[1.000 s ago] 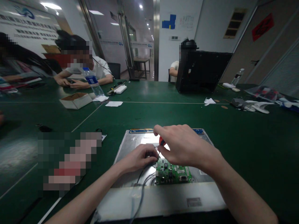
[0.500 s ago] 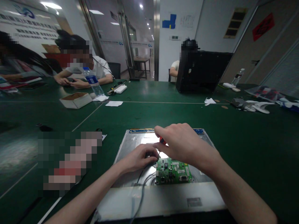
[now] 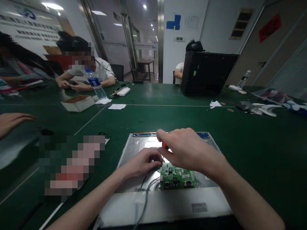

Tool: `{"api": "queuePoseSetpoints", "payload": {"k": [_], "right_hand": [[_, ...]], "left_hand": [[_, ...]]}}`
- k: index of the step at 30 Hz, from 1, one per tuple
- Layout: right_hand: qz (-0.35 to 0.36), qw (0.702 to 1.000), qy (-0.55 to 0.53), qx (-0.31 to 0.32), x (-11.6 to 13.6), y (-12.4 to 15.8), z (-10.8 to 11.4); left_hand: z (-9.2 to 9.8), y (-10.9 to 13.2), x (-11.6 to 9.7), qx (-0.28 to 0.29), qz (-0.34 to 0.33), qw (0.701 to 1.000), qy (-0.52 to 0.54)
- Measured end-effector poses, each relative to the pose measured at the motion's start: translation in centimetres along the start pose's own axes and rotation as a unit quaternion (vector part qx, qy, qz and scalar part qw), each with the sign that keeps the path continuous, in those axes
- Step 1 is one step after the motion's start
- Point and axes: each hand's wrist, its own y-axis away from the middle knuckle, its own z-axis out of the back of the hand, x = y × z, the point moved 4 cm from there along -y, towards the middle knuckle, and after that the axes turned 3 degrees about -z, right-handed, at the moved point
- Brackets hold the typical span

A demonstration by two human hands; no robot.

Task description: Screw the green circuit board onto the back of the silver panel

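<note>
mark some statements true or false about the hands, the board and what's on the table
1. The right hand holds a red-handled tool. True.
2. The green circuit board lies directly on the bare tabletop. False: it lies on a metal-backed panel.
3. Grey cables lead off the left side of the green circuit board. True.
4. The left hand lies flat with its fingers spread. False: its fingers are curled, near the board's upper left corner.
5. A blue-capped bottle stands beside an open box on the table. True.
</note>
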Motion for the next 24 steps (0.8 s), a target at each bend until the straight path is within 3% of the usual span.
{"api": "queuePoseSetpoints", "payload": {"k": [4, 11, 24], "right_hand": [[0.021, 0.999, -0.026, -0.014, 0.2, 0.3, 0.0], [-0.019, 1.0, -0.004, -0.021, -0.4, -0.2, -0.4], [0.018, 0.999, -0.034, -0.015, 0.2, 0.2, 0.0]], "left_hand": [[0.1, 0.0, -0.1, -0.01, -0.011, 1.0, -0.013], [-0.1, 0.0, 0.0, 0.002, -0.002, 1.0, -0.006], [0.2, -0.3, -1.0, -0.005, -0.055, 0.998, 0.024]]}}
